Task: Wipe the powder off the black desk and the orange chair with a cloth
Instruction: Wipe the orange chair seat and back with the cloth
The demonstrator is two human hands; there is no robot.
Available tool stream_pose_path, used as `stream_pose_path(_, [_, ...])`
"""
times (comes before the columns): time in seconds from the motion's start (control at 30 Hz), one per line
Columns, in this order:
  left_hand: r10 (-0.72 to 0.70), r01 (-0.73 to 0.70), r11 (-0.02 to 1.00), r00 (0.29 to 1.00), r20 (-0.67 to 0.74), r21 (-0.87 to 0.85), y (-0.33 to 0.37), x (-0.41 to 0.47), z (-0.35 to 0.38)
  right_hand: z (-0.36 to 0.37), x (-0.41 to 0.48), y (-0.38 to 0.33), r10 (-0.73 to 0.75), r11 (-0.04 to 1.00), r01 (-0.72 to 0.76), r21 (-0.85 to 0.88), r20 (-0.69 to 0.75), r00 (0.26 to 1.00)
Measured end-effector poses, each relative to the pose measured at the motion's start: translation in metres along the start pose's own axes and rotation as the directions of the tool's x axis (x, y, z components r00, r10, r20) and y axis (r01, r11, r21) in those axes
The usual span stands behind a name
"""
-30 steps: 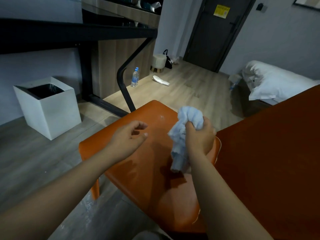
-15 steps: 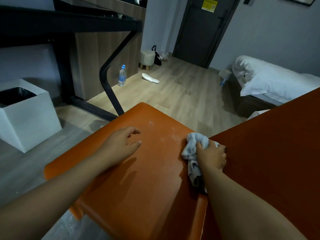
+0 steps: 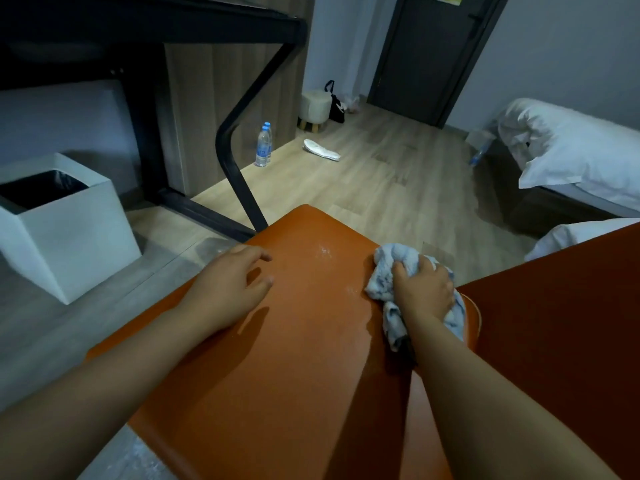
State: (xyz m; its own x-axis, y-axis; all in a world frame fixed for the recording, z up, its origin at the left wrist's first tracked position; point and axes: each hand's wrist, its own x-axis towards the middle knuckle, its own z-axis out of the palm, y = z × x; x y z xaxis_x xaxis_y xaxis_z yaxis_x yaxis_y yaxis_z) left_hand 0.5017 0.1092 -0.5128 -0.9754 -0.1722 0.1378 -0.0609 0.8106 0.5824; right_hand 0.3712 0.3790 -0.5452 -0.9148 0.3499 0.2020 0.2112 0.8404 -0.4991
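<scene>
One cloth (image 3: 384, 271), bunched in the right hand's (image 3: 424, 289) grip, on one orange chair (image 3: 294, 358). Left hand (image 3: 228, 285) loosely spread. Two powder smears (image 3: 323, 251) visible.

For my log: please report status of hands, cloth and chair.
Right hand grips cloth on chair seat. Left hand open, over seat. Powder patch left of cloth, nothing between.

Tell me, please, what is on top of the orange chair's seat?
The right hand presses a bunched pale blue cloth onto the seat near the backrest; white powder flecks lie beside it. The left hand is over the seat's left part. Anything beneath the cloth is hidden.
</scene>
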Motion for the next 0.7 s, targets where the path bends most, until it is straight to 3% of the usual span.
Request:
stream_pose_path(0.4, [-0.008,0.01,0.996,0.999,-0.031,0.083,-0.036,0.024,-0.009,0.063,0.021,-0.086,-0.23,0.969,0.224,0.105,0.05,0.972])
stream_pose_path(0.7, [-0.085,0.089,0.991,0.995,-0.042,0.102,-0.058,0.021,-0.018,0.1,0.011,-0.157,-0.39,0.915,0.367,0.168,0.137,0.91])
